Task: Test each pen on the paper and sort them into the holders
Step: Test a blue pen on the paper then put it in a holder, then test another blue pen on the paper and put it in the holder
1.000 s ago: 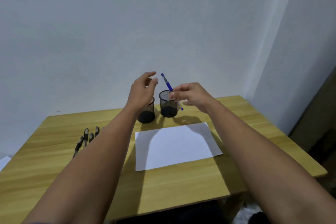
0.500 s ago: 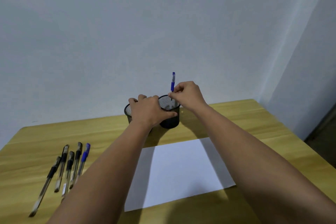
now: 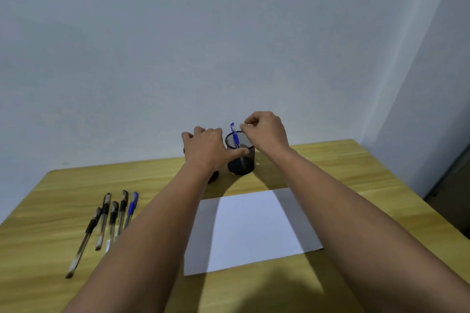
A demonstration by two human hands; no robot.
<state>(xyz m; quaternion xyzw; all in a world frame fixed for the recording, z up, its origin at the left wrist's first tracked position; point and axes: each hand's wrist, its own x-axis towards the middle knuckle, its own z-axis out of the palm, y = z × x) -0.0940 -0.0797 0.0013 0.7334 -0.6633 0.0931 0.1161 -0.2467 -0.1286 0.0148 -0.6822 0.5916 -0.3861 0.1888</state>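
A blue pen (image 3: pixel 235 138) stands inside the right black mesh holder (image 3: pixel 241 161), leaning left with its cap above the rim. My right hand (image 3: pixel 265 132) hovers just over that rim with fingers curled, a small gap away from the pen. My left hand (image 3: pixel 206 148) lies over the left black holder (image 3: pixel 213 177), which is mostly hidden. Its fingers curl over the holder's top and its thumb touches the right holder's side. The white paper (image 3: pixel 254 229) lies in front of the holders. Several pens (image 3: pixel 112 218), black ones and a blue one, lie in a row at the left.
Everything sits on a wooden table (image 3: pixel 356 185) pushed against a pale wall. The table's right edge drops off beside a dark doorway at the far right. My forearms cross the table's middle, the left one shading part of the paper.
The blue pen has dropped from my right fingers into the right holder. My right hand has come away from it slightly. My left hand has stayed on the holders.
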